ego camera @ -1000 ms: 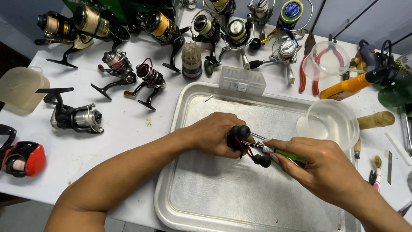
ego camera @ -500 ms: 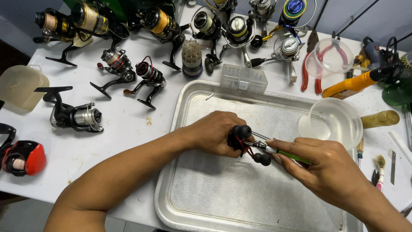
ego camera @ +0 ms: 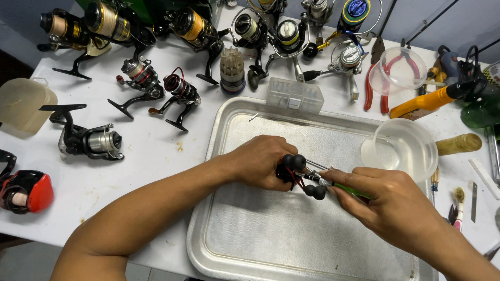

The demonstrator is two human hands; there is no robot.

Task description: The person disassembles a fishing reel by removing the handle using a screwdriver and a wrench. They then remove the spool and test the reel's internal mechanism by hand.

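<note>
Over a large metal tray my left hand grips a small black and red fishing reel with round black knobs. My right hand holds a green-handled screwdriver, its tip pressed against the reel between the knobs. Both hands hover just above the tray's middle. Most of the reel body is hidden inside my left palm.
Several spinning reels lie along the table's back and left. A clear plastic box and a clear bowl sit at the tray's far edge. Red pliers, an orange bottle and small brushes lie at right.
Both hands stay in nearly the same place over the tray; the screwdriver remains on the reel. Only a slight camera shift is visible.
</note>
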